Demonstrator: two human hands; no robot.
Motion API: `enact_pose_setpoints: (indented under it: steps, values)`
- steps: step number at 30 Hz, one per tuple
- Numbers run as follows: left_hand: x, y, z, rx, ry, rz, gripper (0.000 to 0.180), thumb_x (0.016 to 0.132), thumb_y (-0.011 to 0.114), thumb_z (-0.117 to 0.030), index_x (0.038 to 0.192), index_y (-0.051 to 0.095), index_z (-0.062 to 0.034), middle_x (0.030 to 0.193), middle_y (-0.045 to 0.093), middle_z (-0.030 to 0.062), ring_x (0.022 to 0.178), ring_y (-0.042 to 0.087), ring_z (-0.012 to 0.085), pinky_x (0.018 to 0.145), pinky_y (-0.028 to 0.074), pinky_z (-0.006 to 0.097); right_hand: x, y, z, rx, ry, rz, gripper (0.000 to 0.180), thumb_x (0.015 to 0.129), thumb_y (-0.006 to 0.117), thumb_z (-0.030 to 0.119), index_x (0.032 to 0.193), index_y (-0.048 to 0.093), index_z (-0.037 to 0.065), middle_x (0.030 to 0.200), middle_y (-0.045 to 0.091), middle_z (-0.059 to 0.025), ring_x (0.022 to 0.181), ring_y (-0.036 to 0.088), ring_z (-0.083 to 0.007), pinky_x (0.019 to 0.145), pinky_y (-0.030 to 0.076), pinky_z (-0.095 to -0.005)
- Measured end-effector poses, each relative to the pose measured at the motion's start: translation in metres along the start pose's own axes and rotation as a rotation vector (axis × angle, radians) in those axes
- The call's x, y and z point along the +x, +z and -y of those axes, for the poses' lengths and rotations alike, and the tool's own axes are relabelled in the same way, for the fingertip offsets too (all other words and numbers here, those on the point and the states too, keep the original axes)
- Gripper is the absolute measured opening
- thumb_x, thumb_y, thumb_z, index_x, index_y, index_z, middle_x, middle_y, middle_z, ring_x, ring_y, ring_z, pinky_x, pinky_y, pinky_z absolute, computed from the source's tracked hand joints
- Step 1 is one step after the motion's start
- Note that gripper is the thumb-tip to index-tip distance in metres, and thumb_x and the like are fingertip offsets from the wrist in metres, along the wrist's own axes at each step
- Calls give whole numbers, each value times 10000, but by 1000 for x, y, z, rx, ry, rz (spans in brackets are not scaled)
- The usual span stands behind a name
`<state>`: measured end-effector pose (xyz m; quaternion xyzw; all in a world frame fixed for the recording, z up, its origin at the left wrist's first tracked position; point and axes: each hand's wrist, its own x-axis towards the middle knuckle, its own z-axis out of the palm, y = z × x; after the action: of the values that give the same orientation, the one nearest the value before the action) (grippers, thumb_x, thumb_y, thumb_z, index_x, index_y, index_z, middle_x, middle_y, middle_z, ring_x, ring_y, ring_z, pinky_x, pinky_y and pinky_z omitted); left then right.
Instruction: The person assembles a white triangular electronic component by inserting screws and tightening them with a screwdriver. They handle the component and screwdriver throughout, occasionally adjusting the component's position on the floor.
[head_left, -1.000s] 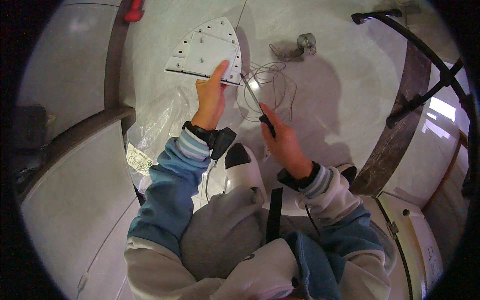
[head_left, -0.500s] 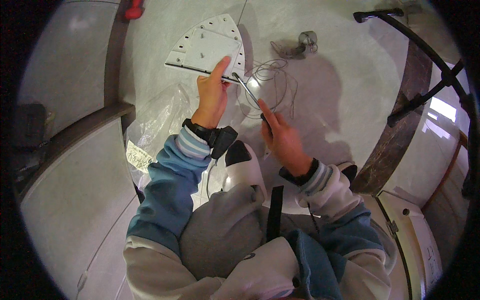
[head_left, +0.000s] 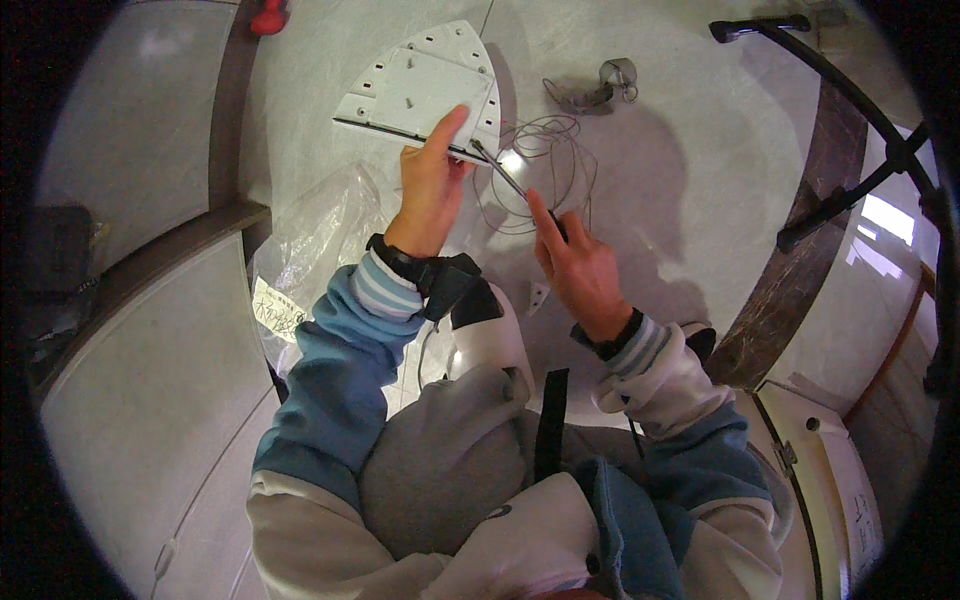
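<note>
A white fan-shaped plate (head_left: pixel 420 85) with slots around its rim is held up by my left hand (head_left: pixel 430 190). The thumb lies on its face and the fingers pass under the straight edge. Two small posts stand up from the plate's middle. In my right hand (head_left: pixel 580 270) is a screwdriver (head_left: pixel 508 178), its shaft slanting up to the left. Its tip meets the plate near the right corner, beside my left thumb. Whether a screw sits under the tip is too small to tell.
A coil of thin grey cable (head_left: pixel 545 165) lies on the floor, with a grey strap (head_left: pixel 615 80) beyond it. A clear plastic bag (head_left: pixel 330 220) is left of my wrist. A small white piece (head_left: pixel 538 296) lies near my shoe. A black metal frame (head_left: pixel 850 80) stands at right.
The plate and my left hand have shifted slightly right and tilted a little. My right hand has moved slightly right and down, and the screwdriver has turned with it.
</note>
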<state>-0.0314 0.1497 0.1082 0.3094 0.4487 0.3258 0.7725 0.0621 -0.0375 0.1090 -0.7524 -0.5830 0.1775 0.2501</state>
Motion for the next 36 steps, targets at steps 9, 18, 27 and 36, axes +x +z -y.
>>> enact_pose_setpoints:
  steps: [9,18,27,36]
  values:
    - [1,3,9,-72,63,-143,296,825,677,-105,1105,588,-68,989,651,55,828,637,169,634,487,299,-4,11,11,142,86,-35,632,846,602,141,1421,354,220,797,532,-92,534,564,-260,456,474,-374]
    - [-3,13,8,-57,145,-265,292,794,720,-101,1067,617,-87,984,649,12,775,618,111,589,462,262,0,-1,29,614,246,35,558,872,557,99,1394,368,159,947,611,-220,735,602,-416,614,498,-465]
    - [-4,15,7,63,389,-187,353,784,723,-61,1110,593,-24,1040,622,51,887,599,145,732,485,271,7,-19,36,897,433,204,484,907,536,105,1370,395,99,799,609,-184,649,582,-319,613,484,-391]
    - [-5,0,-5,451,395,6,365,785,723,-82,1108,580,8,1048,617,72,930,586,169,808,470,289,56,-84,13,1454,898,662,354,942,478,201,1271,485,72,721,558,-41,502,503,-108,432,430,-266]
